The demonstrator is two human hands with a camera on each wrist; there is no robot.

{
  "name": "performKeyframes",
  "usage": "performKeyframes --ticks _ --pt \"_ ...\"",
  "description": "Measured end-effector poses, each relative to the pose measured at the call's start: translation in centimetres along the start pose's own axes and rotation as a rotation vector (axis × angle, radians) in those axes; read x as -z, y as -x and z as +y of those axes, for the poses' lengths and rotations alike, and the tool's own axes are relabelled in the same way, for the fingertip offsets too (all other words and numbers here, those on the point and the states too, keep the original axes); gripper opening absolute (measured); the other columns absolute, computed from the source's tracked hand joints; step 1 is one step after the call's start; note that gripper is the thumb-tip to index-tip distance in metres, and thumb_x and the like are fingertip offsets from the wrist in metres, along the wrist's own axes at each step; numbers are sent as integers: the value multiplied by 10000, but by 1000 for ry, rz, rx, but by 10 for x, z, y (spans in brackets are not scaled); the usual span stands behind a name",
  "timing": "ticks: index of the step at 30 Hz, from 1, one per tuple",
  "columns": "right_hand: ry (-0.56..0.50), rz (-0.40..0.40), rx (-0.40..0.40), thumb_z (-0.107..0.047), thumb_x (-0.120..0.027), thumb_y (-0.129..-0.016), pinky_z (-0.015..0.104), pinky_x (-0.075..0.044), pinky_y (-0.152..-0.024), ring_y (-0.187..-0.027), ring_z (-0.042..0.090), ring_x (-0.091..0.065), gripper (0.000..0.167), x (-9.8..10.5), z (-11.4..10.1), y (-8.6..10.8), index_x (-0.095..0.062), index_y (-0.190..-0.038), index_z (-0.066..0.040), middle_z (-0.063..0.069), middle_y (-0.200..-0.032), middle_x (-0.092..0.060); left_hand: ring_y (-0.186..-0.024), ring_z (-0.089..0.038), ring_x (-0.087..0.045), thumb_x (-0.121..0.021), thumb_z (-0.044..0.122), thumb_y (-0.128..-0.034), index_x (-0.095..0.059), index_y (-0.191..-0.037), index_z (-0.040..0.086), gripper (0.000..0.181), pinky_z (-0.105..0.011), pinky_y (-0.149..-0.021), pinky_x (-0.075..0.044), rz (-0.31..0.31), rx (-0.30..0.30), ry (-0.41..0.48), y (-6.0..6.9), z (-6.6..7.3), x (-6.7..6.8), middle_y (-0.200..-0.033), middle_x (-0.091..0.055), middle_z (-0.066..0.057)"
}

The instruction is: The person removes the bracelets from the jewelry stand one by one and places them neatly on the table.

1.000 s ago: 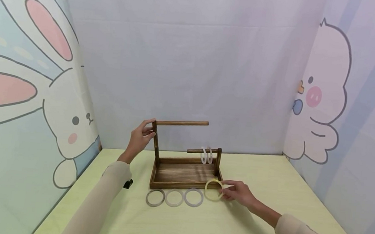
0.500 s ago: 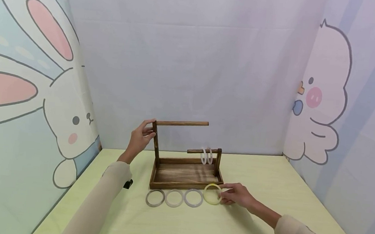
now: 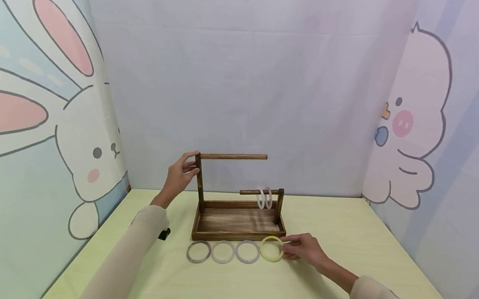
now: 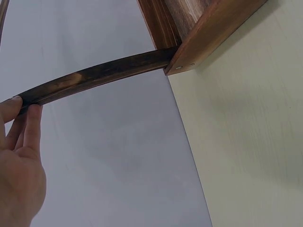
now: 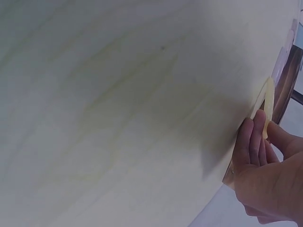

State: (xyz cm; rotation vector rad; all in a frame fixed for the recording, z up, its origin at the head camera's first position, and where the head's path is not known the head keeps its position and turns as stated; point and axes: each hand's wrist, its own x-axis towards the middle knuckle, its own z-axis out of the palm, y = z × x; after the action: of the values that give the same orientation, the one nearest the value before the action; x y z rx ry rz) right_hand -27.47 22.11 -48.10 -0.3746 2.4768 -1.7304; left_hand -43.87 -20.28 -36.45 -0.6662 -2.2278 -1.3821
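Note:
My left hand (image 3: 178, 176) pinches the top of the tall left post (image 4: 94, 78) of a dark wooden stand. In the head view that post carries a long upper bar (image 3: 234, 156). At the stand's right front corner, my right hand (image 3: 304, 249) pinches a pale yellow bangle (image 3: 270, 259) by its right side. The right wrist view shows this bangle (image 5: 270, 97) between thumb and fingers, close to the table. Left of it lie a lavender bangle (image 3: 246, 262), a whitish bangle (image 3: 222, 262) and a grey bangle (image 3: 197, 261) in a row before the tray.
The stand's tray (image 3: 236, 237) has a low rim. Two white bangles (image 3: 261, 199) hang on its short lower bar (image 3: 248, 192), held by the right post (image 3: 279, 207). The pale table (image 3: 227, 291) extends in front, and a cloth backdrop (image 3: 245, 83) rises behind.
The right hand has brought the yellow bangle down and slightly left, to the end of the bangle row. The left hand has stayed on the post.

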Motion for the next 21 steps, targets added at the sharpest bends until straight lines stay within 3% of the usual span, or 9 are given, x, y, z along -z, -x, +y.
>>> performKeyframes --ticks 12,21 --pt "18 94 15 -38 -779 -923 356 -657 -698 -785 323 -778 287 -3 2 -1 -732 -1147 135 226 -917 -773 -1148 -365 -707 -704 -48 -959 -566 -1486 154 581 -458 -956 -588 4 -18 0 0 1 0 -1226 -708 -255" --pt "67 150 -1 -45 -801 -905 352 -654 -678 -769 294 -783 257 -5 2 0 -761 -1107 109 178 -898 -785 -1135 -353 -715 -703 -50 -960 -574 -1481 213 598 -448 -961 -587 8 -9 1 0 1 0 -1223 -711 -247"
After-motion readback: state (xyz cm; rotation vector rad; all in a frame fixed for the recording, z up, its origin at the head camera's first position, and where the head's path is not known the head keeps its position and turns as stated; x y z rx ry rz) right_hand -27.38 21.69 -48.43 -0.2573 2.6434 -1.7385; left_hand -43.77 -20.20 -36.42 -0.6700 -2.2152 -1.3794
